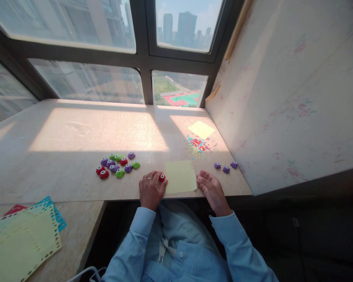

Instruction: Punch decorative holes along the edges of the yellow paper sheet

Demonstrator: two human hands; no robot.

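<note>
A pale yellow sheet of paper [180, 177] lies in front of me, with small holes punched along its upper left and upper right edges. At its left edge, my left hand [151, 189] is closed on a small red craft hole punch [162, 178] with a round white top. My right hand [212, 190] rests by the sheet's right edge, palm turned inward and fingers loosely extended, with nothing visible in it. Whether its fingertips touch the paper is hard to tell.
Several red, green and purple craft punches [120, 172] are grouped at left. Three purple punches [226, 169] sit at right. Coloured confetti [199, 145] lies beyond the sheet, near a yellow paper square [201, 129]. Punched sheets [20, 246] overlap at lower left. A wall [297, 98] borders the right.
</note>
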